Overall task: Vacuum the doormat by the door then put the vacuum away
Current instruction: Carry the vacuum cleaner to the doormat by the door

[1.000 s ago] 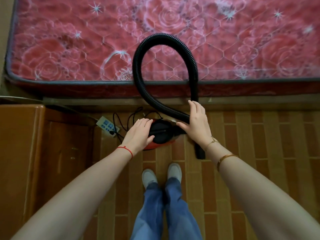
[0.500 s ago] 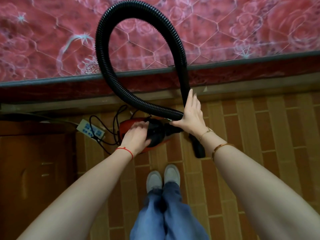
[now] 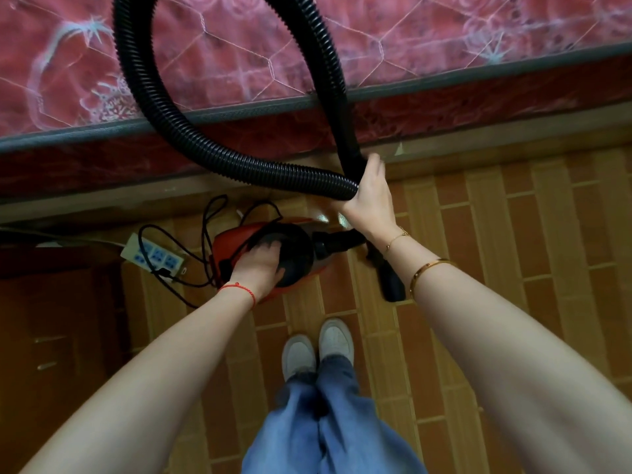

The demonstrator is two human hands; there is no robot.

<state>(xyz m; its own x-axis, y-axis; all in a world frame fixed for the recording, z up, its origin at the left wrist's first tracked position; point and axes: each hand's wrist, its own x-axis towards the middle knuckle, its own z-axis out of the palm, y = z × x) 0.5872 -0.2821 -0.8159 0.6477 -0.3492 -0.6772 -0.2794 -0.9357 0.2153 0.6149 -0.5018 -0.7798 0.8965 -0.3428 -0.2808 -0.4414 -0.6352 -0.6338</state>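
My right hand point(image 3: 371, 196) grips the looped black hose point(image 3: 219, 159); my left hand point(image 3: 258, 268) has its fingers curled on the red canister vacuum point(image 3: 294, 248), on the floor at twelve o'clock from my shoes point(image 3: 318, 350).

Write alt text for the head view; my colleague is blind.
A person's right hand grips a looped black hose while the left hand holds the red vacuum on the floor beside a bed and power strip.
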